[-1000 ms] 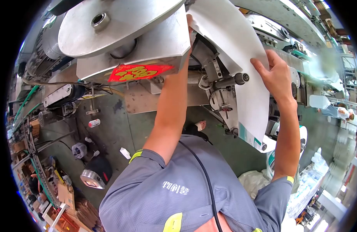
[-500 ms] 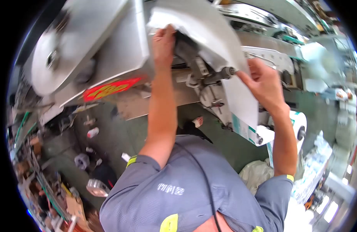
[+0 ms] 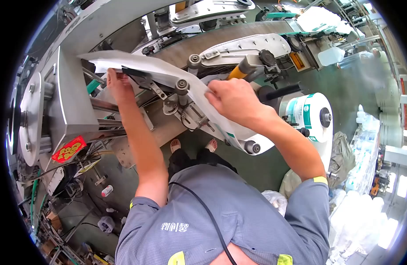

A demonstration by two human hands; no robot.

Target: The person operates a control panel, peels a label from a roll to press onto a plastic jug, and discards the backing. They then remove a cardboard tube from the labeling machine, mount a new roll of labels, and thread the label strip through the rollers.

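Observation:
A long white label web [image 3: 161, 68] runs past upright guide rollers and bends around a lower roller [image 3: 252, 147] near the label roll [image 3: 307, 115]. My left hand [image 3: 120, 87] is closed at the web's far left stretch, its fingertips on the lower edge beside a dark peel plate [image 3: 139, 76]. Over the middle stretch, my right hand [image 3: 236, 100] has curled fingers, thumb and forefinger pinching the web's edge. A guide roller [image 3: 181, 87] stands between the two hands. The palm side of my right hand is hidden.
A steel machine housing [image 3: 73, 92] with a red sticker [image 3: 69, 149] is at the left. Behind the hands runs a conveyor [image 3: 203, 46]. A black knob [image 3: 267, 57] and a black rod [image 3: 285, 91] stick out at the right. Clear plastic bottles [image 3: 362, 137] are farther right.
The view has swung, bringing more of the machine and label roll into sight. My right hand, with fingers apart by a roller before, is now closed at the web. My left hand stays at the web.

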